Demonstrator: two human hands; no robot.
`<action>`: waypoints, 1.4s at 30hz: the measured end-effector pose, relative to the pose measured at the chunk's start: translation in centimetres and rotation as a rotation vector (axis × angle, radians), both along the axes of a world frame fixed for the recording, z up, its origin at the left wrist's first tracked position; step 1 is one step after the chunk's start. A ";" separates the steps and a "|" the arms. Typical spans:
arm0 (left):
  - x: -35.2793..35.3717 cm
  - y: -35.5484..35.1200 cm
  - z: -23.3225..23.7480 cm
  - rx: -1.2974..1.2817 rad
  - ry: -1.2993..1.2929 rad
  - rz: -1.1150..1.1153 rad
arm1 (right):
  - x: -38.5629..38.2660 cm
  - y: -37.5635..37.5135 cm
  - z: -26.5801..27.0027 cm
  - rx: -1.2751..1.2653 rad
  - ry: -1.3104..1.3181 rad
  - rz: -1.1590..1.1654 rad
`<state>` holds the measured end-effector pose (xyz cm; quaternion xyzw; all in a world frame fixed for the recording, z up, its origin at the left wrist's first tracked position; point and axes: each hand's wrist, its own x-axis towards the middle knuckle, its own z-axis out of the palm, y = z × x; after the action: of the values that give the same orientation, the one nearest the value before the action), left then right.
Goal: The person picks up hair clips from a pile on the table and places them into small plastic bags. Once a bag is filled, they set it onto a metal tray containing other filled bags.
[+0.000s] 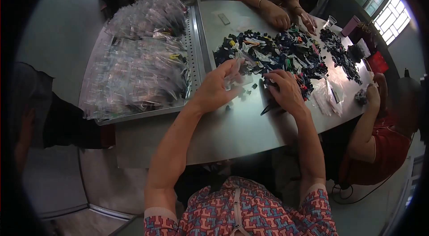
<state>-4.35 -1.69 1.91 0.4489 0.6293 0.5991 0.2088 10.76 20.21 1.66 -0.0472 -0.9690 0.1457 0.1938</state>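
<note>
Left grip (213, 87) holding clear bag (233, 75), too blurred to read | right grip (288, 93) at dark pieces (270, 82), closure unclear

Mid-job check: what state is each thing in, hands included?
Left hand: curved, holding a clear bag
Clear bag: crumpled, contents unclear
Right hand: bent over dark pieces; grip unclear
Metal tray: heaped with plastic bags
Piece pile: loose, spread out

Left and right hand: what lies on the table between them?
In the head view, at least one small dark piece lies on the table between left hand and right hand.
</note>
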 end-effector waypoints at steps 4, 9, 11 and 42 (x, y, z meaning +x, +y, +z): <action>0.0 0.1 0.0 -0.024 0.000 -0.004 | -0.1 -1.8 0.7 -0.014 0.075 -0.017; 0.1 0.0 0.4 -0.032 0.042 0.003 | -1.1 -4.1 -0.5 0.006 0.121 0.038; 0.0 -0.2 0.3 -0.038 0.068 0.018 | -1.2 -3.6 -1.2 -0.019 0.095 0.038; -0.1 0.4 -1.4 0.051 0.208 0.014 | -0.8 -10.8 8.1 0.096 0.383 -0.027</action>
<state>-4.47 -1.25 0.50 0.5093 0.6352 0.5667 0.1264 9.97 9.46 9.72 -0.0221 -0.9195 0.1029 0.3787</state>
